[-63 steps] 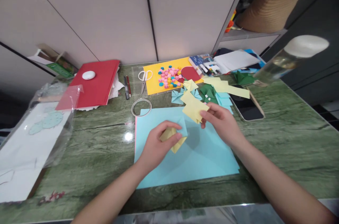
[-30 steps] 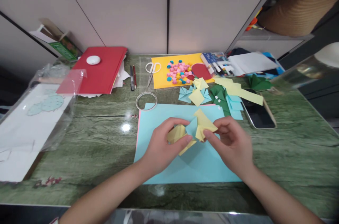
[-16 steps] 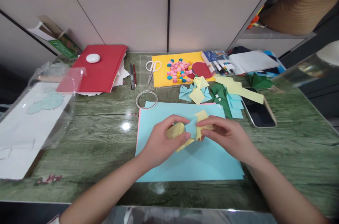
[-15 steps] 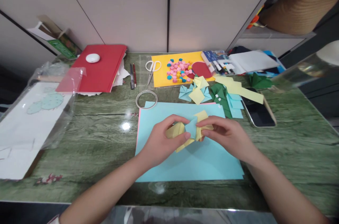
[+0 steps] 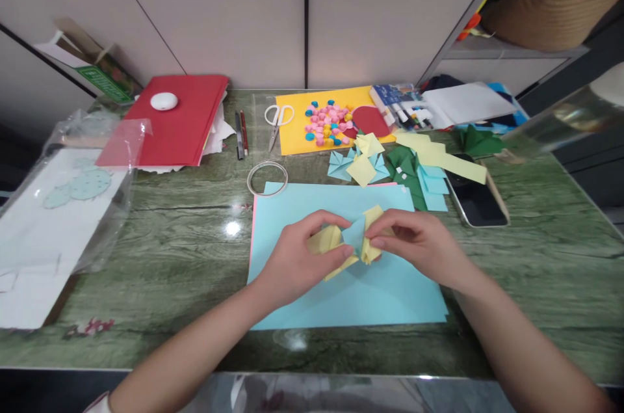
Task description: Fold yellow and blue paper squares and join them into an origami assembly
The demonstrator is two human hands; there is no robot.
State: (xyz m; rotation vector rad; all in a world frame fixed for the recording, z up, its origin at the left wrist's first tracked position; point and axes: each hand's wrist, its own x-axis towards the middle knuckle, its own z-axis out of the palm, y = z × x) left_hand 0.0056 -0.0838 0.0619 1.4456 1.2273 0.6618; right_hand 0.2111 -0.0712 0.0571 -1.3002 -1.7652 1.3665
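Note:
Above a stack of light blue paper sheets (image 5: 312,309), both hands hold a piece of folded paper origami (image 5: 355,235) in yellow and light blue. My left hand (image 5: 302,257) grips its left side, thumb in front and fingers behind. At the right end, my right hand (image 5: 414,240) pinches a yellow folded part (image 5: 373,218) between thumb and fingertips. The undersides of the folds are partly hidden by the fingers. Behind the stack lie more folded pieces, light blue ones (image 5: 340,164) and a yellow one (image 5: 361,170).
A silver ring (image 5: 267,179) overlaps the stack's back left corner. White-handled scissors (image 5: 276,120) rest by a yellow sheet (image 5: 292,140) bearing pink and blue folded paper bits (image 5: 325,121). A phone (image 5: 480,203) lies at right, a red folder (image 5: 170,133) at left.
My right thumb and fingertips have shifted slightly on the yellow part, which now stands more upright beside the blue fold. The left hand keeps its grip. The whole view has shifted a little.

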